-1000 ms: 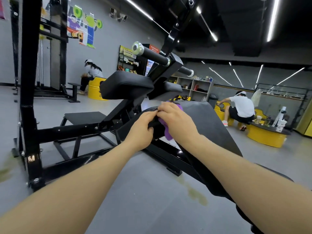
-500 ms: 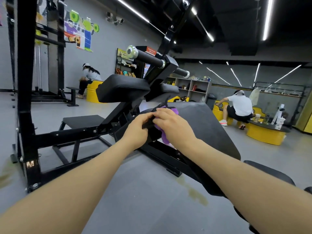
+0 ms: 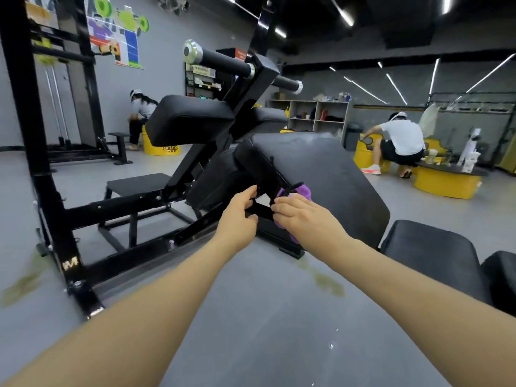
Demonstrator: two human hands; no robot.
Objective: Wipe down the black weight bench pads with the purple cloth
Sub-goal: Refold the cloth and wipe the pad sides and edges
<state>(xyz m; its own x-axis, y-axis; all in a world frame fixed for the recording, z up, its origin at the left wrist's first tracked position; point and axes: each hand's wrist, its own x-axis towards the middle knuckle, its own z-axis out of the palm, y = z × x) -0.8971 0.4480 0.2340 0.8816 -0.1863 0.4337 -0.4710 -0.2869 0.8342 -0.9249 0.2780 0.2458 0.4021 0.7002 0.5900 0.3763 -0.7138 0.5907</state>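
Both hands are out front at the near-left edge of the big slanted back pad (image 3: 321,174). The right hand (image 3: 301,216) has its fingers curled round the purple cloth (image 3: 300,191), which bunches out above the knuckles and shows again below the palm, pressed vs. the pad's side edge and the black frame bar (image 3: 262,212) under it. The left hand (image 3: 238,216) pinches that same bar area — thumb low, fingers on top — holding no cloth; looks like bracing, though exactly what it grips is hard to tell, black on black.

The key relation: the back pad's long axis runs up and away from the hands, tilting toward the far right, so nearly all its top face lies beyond and to the right of the cloth. The right hand is nearer that face and already has the cloth, so prob. it should sweep up-slope along the pad while the left steadies.

Other pads: the seat pad (image 3: 430,252) sits low on the right, near the right forearm; the upper pad (image 3: 190,118) is up on the left, w/ a roller bar (image 3: 223,61) above it — both apart from the cloth, not yet reached.
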